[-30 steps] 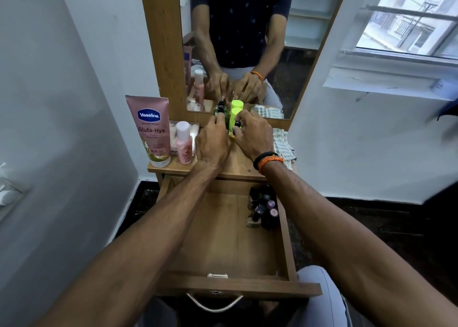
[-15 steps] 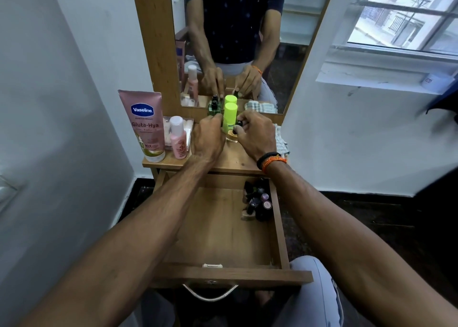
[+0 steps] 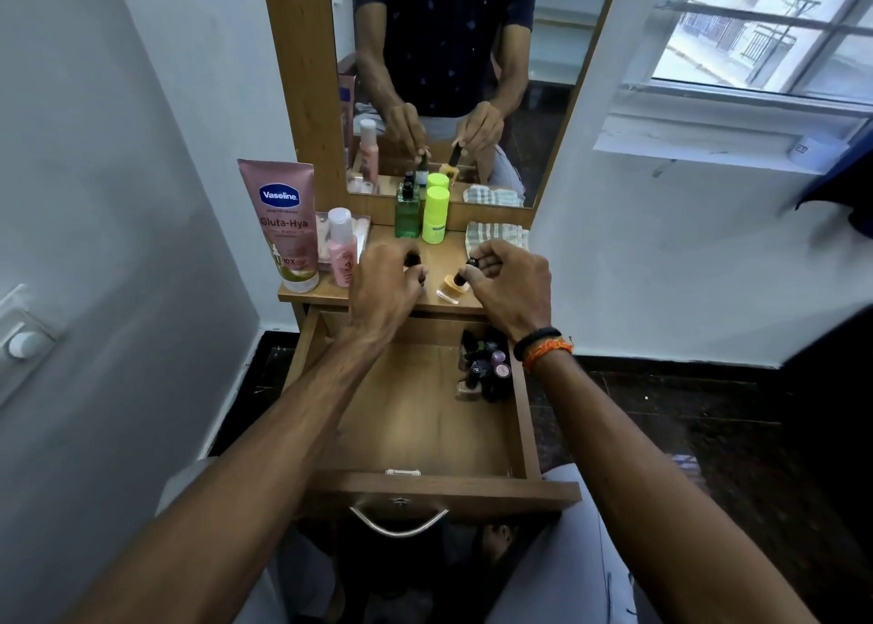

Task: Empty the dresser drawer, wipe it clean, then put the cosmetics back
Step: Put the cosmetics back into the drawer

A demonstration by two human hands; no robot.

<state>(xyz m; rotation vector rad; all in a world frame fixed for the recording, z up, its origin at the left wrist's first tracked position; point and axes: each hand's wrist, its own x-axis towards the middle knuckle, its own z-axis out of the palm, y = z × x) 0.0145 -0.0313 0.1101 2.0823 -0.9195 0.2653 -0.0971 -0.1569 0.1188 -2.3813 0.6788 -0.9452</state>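
Observation:
The dresser drawer (image 3: 415,415) stands pulled out below my arms, and a cluster of small nail polish bottles (image 3: 486,368) sits in its back right corner. Over the front of the dresser top (image 3: 330,292), my left hand (image 3: 387,292) is closed around a small dark-capped bottle (image 3: 413,259), mostly hidden by the fingers. My right hand (image 3: 510,283) pinches the black cap of a small orange bottle (image 3: 451,289), which is tilted just above the top. A green bottle (image 3: 407,214) and a neon yellow bottle (image 3: 435,214) stand at the back by the mirror.
A pink Vaseline tube (image 3: 283,226), a small pink bottle (image 3: 342,255) and a clear box stand on the left of the dresser top. A checked cloth (image 3: 496,236) lies at the back right. White walls close in on both sides, and my knees are under the drawer front (image 3: 425,489).
Both hands have drawn back from the green and yellow bottles at the mirror to the front of the dresser top, each with a small bottle. The two tall bottles stay standing.

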